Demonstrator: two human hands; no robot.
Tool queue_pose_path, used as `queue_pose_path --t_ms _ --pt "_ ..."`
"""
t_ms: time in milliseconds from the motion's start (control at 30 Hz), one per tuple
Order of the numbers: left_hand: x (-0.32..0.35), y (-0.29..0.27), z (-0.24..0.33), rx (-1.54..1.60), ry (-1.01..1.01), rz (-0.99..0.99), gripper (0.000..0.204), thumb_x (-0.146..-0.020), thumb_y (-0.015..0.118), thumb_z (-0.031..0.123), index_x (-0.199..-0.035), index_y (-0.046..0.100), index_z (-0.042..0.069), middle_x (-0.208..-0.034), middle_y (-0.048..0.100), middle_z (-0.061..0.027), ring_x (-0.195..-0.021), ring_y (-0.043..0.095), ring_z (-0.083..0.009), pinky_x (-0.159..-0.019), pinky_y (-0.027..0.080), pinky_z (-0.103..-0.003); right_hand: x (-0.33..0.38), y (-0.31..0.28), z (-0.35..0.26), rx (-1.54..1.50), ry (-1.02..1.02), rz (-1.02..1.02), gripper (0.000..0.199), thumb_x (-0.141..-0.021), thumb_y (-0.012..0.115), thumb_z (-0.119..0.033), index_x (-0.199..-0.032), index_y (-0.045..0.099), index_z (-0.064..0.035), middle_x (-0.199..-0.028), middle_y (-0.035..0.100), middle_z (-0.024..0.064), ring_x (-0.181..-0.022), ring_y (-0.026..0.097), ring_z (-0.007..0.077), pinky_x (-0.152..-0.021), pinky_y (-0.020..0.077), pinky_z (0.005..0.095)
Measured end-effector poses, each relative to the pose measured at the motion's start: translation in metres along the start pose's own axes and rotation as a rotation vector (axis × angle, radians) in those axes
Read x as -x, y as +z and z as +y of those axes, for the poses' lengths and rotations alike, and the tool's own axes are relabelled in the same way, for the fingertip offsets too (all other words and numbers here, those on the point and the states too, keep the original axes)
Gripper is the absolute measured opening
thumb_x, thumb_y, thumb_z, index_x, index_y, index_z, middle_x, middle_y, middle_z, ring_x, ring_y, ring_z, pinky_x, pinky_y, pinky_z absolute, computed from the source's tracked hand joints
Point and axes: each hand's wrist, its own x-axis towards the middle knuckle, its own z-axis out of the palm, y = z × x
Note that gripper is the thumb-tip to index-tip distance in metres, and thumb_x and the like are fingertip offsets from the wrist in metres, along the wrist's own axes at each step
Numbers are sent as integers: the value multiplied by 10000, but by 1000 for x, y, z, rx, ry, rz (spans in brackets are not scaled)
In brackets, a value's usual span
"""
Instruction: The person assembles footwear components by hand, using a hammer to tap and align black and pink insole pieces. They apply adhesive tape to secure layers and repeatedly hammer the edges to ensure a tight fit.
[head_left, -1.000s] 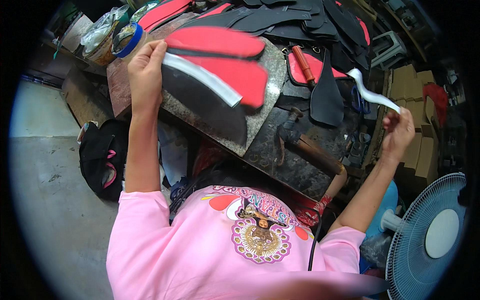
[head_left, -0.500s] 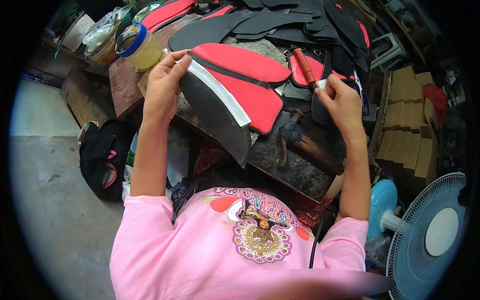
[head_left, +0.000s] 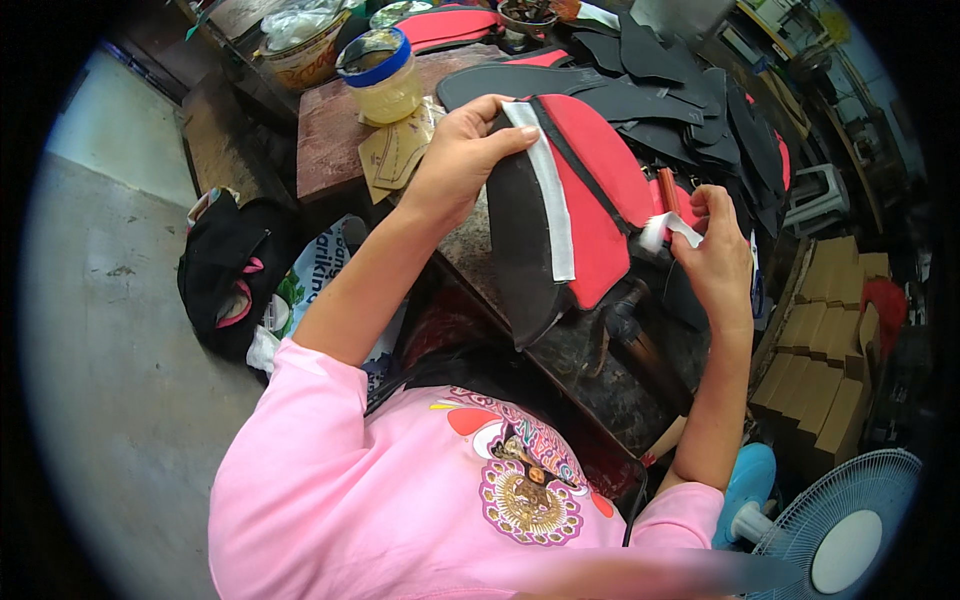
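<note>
matt black-and-red fabric panel (head_left: 560, 230), glossy plastic jar (head_left: 382, 75), rough worn workbench (head_left: 580, 370)

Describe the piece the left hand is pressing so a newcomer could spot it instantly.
On the worn workbench, right of the yellow jar with a blue lid, the left hand pins a curved black-and-red panel. Only it carries a white strip along its seam.

The cut panel (head_left: 560, 210) on the bench is black along one side and red on the other, with a white strip (head_left: 548, 190) between the two colours. Behind the panel stands a jar (head_left: 382, 78) of yellowish paste with a blue rim. Past the panel lie plain black pieces (head_left: 650, 90). The person's sleeve (head_left: 300, 440) is pink.
</note>
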Motion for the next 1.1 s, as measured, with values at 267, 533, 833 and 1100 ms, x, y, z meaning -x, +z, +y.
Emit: queue_pose_path --t_ms 267,533,833,1100 --pt "-3 15 22 -71 201 -94 263 -910 680 39 -1164 623 2 -1035 696 -42 -925 657 -83 -823 543 -242 -19 0 -13 -142 -207 76 512 -785 805 -222 -1233 607 -75 -1205 647 117 -1064 659 292 -895 515 390" --pt "-12 25 51 -867 667 110 552 -936 603 168 -1451 428 70 -1524 395 -172 -1393 415 -359 -1123 380 -453 -9 -17 -11 -412 -176 355 157 -854 754 -29 -985 668 -26 -849 654 45 -752 599 97 -694 485 238" --pt "25 73 -10 43 23 -229 527 -965 644 168 -1395 396 -8 -1216 583 -99 -1074 610 -159 -858 548 -287 23 -3 -80 159 -622 351 327 -742 736 -100 -1068 757 -103 -987 694 42 -849 651 220 -754 526 351" --pt "20 43 -24 110 -94 -111 450 -942 588 57 -1361 434 2 -1135 648 -83 -930 685 -141 -738 577 -228 25 -12 -36 -157 -313 108 353 -813 775 -263 -1092 730 -51 -1057 716 102 -1018 645 300 -888 514 396"
